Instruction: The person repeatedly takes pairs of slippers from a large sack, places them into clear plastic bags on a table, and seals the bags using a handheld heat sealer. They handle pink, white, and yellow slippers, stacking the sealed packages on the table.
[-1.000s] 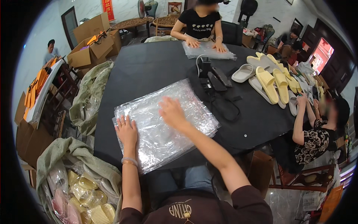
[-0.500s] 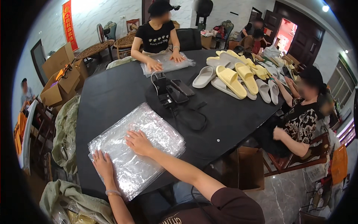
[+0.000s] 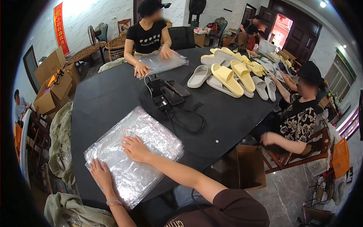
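Note:
A stack of clear plastic bags [image 3: 151, 140] lies on the black table [image 3: 106, 98] in front of me. My left hand [image 3: 100, 174] rests flat on its near left corner, fingers spread. My right hand [image 3: 135, 148] lies palm down on the middle of the stack, fingers apart. Neither hand grips anything. A bracelet sits on my left wrist.
Phones, a black charger and cables [image 3: 166, 96] lie mid-table. Yellow and white slippers [image 3: 230, 73] cover the far right. A person across [image 3: 147, 36] presses another pile of clear bags [image 3: 160, 62]. A seated person [image 3: 298, 113] is at right. Cardboard boxes [image 3: 51, 85] stand at left, an open box [image 3: 245, 166] below the table.
The view has swung left and closer; both hands stay flat on the bag stack, my right hand drawn slightly nearer. The person across still handles their bags.

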`<action>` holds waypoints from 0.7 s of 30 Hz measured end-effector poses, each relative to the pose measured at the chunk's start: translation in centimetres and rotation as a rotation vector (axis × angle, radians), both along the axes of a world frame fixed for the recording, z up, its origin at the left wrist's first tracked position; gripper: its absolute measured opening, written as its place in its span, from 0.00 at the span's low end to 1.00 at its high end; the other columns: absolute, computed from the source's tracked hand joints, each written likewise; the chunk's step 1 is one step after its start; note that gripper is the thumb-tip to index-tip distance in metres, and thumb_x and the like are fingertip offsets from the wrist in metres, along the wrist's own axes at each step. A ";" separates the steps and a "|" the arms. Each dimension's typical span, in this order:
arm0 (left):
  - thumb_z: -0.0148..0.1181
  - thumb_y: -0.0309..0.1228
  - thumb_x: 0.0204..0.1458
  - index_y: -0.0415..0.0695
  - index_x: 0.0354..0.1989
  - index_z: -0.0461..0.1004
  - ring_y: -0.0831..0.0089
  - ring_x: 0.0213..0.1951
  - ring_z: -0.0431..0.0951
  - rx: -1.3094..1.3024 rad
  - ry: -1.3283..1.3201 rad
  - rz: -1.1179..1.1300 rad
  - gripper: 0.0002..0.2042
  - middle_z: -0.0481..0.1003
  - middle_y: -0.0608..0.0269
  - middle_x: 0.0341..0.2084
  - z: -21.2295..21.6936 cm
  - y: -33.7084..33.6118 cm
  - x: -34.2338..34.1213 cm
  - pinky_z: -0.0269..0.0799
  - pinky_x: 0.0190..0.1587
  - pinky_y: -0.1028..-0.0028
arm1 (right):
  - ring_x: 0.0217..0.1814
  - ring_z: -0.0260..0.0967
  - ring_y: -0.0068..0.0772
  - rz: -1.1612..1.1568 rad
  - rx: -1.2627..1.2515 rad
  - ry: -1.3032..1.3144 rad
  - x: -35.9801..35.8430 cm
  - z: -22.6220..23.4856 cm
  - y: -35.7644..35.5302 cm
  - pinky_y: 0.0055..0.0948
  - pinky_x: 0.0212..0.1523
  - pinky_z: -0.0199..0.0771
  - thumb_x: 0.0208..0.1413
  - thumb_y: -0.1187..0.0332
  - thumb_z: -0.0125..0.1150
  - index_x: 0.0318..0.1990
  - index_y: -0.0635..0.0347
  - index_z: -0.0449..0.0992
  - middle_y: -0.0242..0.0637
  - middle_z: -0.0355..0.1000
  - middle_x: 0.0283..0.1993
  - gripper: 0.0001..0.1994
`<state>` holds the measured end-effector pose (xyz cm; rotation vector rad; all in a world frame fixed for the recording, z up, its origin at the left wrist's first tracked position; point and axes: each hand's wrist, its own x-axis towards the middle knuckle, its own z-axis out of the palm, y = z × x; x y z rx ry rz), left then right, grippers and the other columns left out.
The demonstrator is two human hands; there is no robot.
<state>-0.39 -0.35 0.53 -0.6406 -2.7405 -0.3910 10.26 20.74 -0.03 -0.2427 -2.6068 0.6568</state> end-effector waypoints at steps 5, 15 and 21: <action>0.45 0.40 0.60 0.42 0.58 0.66 0.60 0.66 0.55 -0.005 -0.022 0.013 0.21 0.60 0.59 0.63 0.0 0.0 0.1 0.50 0.64 0.58 | 0.69 0.50 0.37 0.001 0.016 0.016 0.0 -0.1 0.0 0.48 0.69 0.41 0.60 0.57 0.47 0.56 0.54 0.69 0.38 0.57 0.65 0.19; 0.45 0.40 0.60 0.42 0.58 0.66 0.59 0.65 0.55 0.011 -0.006 -0.011 0.21 0.61 0.57 0.62 -0.2 -0.1 -0.1 0.50 0.64 0.57 | 0.69 0.49 0.37 0.003 0.002 0.033 0.1 0.1 -0.1 0.48 0.69 0.40 0.59 0.58 0.49 0.54 0.55 0.71 0.40 0.57 0.65 0.19; 0.47 0.39 0.59 0.41 0.57 0.67 0.58 0.65 0.56 0.030 0.017 -0.017 0.21 0.61 0.57 0.62 -0.5 -0.2 -0.2 0.51 0.63 0.56 | 0.70 0.48 0.35 0.007 0.004 -0.010 0.3 0.5 -0.1 0.47 0.69 0.41 0.60 0.57 0.47 0.56 0.54 0.69 0.38 0.56 0.66 0.20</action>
